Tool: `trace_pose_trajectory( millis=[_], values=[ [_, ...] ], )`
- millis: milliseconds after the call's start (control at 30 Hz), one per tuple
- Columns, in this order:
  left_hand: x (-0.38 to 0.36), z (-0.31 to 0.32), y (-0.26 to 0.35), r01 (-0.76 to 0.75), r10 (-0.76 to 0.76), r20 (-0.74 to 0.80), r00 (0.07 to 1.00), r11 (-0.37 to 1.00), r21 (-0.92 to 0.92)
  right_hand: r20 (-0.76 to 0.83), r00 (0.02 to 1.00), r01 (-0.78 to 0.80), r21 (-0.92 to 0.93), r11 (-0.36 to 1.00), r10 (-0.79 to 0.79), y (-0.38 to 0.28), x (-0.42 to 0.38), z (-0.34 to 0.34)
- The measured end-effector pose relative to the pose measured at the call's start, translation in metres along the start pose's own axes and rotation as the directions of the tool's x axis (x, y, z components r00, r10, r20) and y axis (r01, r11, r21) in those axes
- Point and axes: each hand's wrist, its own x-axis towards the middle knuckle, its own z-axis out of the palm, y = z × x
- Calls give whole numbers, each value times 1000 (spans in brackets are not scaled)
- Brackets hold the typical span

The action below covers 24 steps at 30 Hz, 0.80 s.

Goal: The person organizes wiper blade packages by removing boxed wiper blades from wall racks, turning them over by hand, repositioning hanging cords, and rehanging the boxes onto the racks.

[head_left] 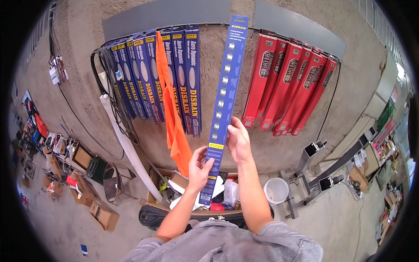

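Note:
A long blue wiper blade package (226,81) marked DISRAIN stands nearly upright in front of me, its top leaning slightly right. The face with a column of small connector pictures is turned toward me. My left hand (199,169) grips its lower left edge, thumb across the front. Higher up, my right hand (238,140) holds the right edge, with some fingers hidden behind it. On the wall to the left hang several blue DISRAIN packages (192,78), partly covered by an orange cloth strip (173,126). Several red packages (286,83) hang to the right.
Below my hands is an open box of mixed items, including a translucent plastic jug (231,192). A white bucket (276,191) stands right of it, near metal stands (310,179). Black cables (102,65) and a white pipe (131,150) are left; cardboard boxes (104,214) lie on the floor.

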Motion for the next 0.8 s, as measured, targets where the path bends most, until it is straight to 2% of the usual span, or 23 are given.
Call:
trace_pose_trajectory(
  millis=[33, 67, 133, 267, 333, 367, 433, 500, 533, 567, 633, 667, 700, 767, 800],
  values=[
    [-2, 2, 0, 4, -4, 3, 1000, 1000, 6, -79, 997, 5, -134, 991, -16, 0, -4, -1],
    [-4, 4, 0, -16, 17, -16, 1000, 999, 48, -98, 994, 19, -179, 984, -37, 1, -8, -2],
    [-6, 7, -1, -47, 50, -29, 998, 993, 105, -120, 992, 21, -208, 978, -47, 1, -13, -6],
    [-11, 9, -6, 22, -22, -5, 1000, 996, 89, -178, 982, 8, -298, 955, -63, -4, -24, -9],
    [-9, 10, -7, 14, -17, 41, 999, 997, 80, -177, 982, 12, -294, 956, -67, -7, -27, -12],
    [-8, 11, -4, 55, -62, 73, 995, 994, 99, -156, 985, 27, -292, 956, -75, -9, -28, -13],
    [-1, 8, 0, 117, -127, 213, 969, 991, 62, -173, 982, 23, -292, 956, -76, -13, -32, -16],
    [10, 7, 9, 75, -90, 268, 959, 995, 67, -97, 994, 9, -300, 954, -40, -15, -37, -23],
    [18, 6, 19, 43, -69, 281, 957, 994, 98, -111, 993, 9, -296, 955, -44, -16, -40, -25],
    [28, 0, 21, -4, -24, 286, 958, 995, 97, -56, 998, 2, -382, 924, -25, -19, -42, -26],
    [40, -1, 46, -1, -8, 244, 970, 999, 37, 54, 998, 6, -542, 840, 28, -26, -46, -24],
    [44, -2, 56, 0, -14, 234, 972, 998, 61, 60, 994, -35, -592, 805, 88, -32, -49, -21],
    [49, -10, 66, 35, -77, 283, 956, 988, 150, 58, 995, -32, -588, 808, 82, -37, -49, -21],
    [43, -15, 78, 87, -155, 277, 948, 966, 244, 192, 978, 113, -823, 557, 84, -45, -49, -20],
    [40, -19, 77, 121, -187, 267, 945, 961, 247, 167, 983, 104, -853, 512, 78, -48, -49, -16]
  ],
)
